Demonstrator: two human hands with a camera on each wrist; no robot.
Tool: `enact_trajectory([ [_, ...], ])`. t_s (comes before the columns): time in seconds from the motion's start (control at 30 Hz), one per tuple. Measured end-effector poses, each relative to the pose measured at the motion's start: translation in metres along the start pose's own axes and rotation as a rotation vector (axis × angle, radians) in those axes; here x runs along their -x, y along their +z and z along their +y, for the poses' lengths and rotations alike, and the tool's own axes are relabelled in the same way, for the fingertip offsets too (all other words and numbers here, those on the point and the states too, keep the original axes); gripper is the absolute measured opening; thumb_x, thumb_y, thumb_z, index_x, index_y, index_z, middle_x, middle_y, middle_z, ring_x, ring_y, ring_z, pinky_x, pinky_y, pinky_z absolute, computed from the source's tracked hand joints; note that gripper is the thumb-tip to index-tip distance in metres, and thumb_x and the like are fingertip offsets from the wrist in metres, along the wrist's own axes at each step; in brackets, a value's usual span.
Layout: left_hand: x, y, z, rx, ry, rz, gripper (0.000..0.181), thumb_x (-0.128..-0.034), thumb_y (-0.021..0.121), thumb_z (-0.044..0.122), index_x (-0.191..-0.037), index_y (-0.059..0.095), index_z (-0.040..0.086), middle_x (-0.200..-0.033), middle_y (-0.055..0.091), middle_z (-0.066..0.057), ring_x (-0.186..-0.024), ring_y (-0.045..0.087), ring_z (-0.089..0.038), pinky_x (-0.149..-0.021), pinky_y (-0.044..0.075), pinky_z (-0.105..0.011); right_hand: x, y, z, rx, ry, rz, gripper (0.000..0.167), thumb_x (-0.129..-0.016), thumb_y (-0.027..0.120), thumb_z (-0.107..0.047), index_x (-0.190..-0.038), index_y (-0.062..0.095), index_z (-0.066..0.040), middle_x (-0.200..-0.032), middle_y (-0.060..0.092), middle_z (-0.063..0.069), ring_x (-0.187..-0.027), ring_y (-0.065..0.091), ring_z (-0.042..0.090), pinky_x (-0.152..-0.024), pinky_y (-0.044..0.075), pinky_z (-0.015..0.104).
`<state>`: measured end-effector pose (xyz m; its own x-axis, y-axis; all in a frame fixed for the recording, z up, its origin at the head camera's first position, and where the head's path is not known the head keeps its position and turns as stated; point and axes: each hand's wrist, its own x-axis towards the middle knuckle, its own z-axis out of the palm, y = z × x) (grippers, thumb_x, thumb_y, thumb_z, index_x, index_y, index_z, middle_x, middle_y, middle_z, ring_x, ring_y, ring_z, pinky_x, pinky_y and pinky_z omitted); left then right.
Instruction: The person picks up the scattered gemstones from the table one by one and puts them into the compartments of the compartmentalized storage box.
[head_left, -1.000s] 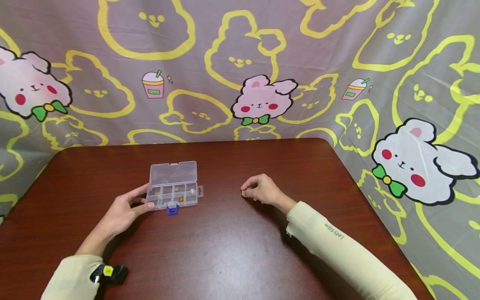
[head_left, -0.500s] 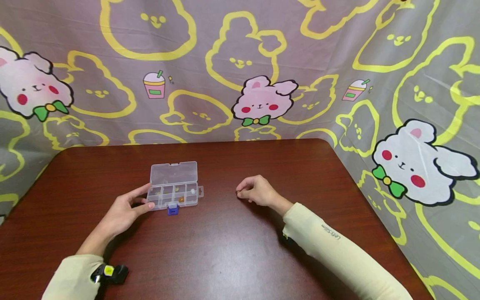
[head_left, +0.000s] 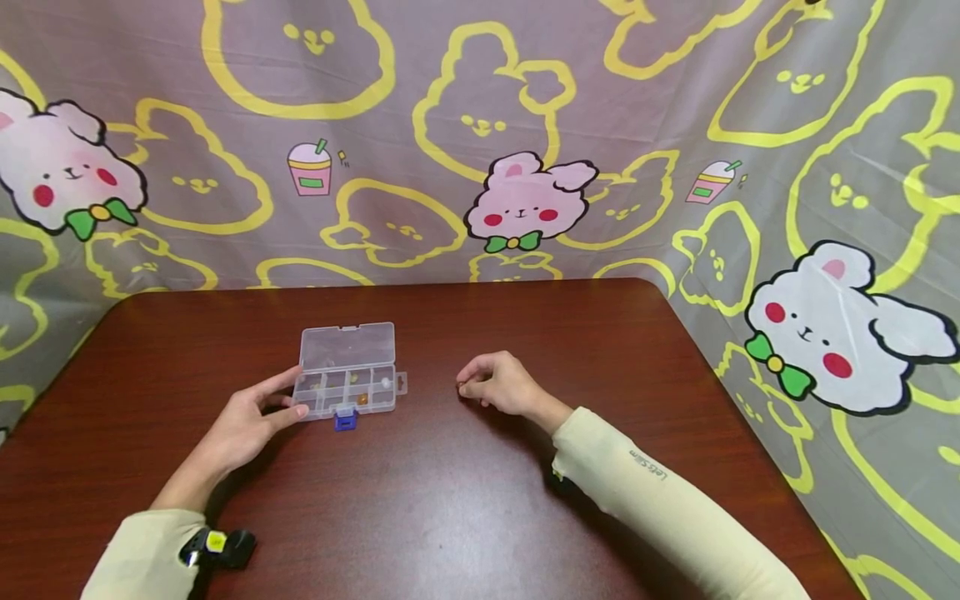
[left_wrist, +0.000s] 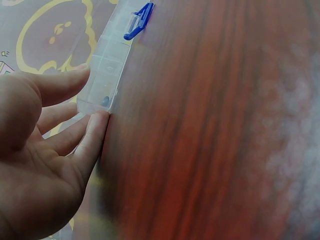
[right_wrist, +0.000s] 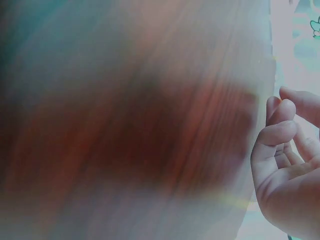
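Note:
A clear plastic compartment box (head_left: pixel 347 348) lies on the table with its lid raised. My left hand (head_left: pixel 246 427) holds its left end, thumb at the front corner and fingers at the side; the left wrist view also shows the hand (left_wrist: pixel 55 135) there. Inside are small pieces: an amber bead (head_left: pixel 363 399), a white bead (head_left: pixel 386 382) and pale yellowish ones (head_left: pixel 353 378). To the right of the box, my right hand (head_left: pixel 504 385) pinches a small brownish bead (head_left: pixel 461 388) between thumb and index finger, just above or on the table. In the right wrist view, fingertips almost entirely hide it.
The dark brown wooden table (head_left: pixel 450 500) has a rounded far edge. Behind it and to the right hangs a grey cloth (head_left: pixel 420 167) with cartoon prints. A blue latch (head_left: pixel 345 419) sticks out at the box's front, and a clear hanging tab (head_left: pixel 402 383) at its right end.
My right hand has moved left toward the box, carrying the pinched bead. The left hand and the box have stayed in place.

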<state>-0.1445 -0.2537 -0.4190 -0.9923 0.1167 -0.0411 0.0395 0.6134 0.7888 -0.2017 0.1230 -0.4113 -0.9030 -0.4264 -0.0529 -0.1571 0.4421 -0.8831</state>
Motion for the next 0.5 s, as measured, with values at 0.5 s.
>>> enact_trajectory([
  [0.5,0.0,0.001,0.0,0.014,-0.003,0.007,0.067,-0.0943,0.072,0.015,-0.152,0.041,0.001,-0.139,0.054,-0.023,-0.109,0.056,-0.034,-0.073,0.045,-0.019,-0.013,0.027,-0.013,-0.049,-0.039,-0.022,0.01,-0.085,0.076,0.002,-0.095,0.075,0.001,-0.073,0.068,0.002,-0.054,0.056,0.013,-0.053,0.047,0.025],
])
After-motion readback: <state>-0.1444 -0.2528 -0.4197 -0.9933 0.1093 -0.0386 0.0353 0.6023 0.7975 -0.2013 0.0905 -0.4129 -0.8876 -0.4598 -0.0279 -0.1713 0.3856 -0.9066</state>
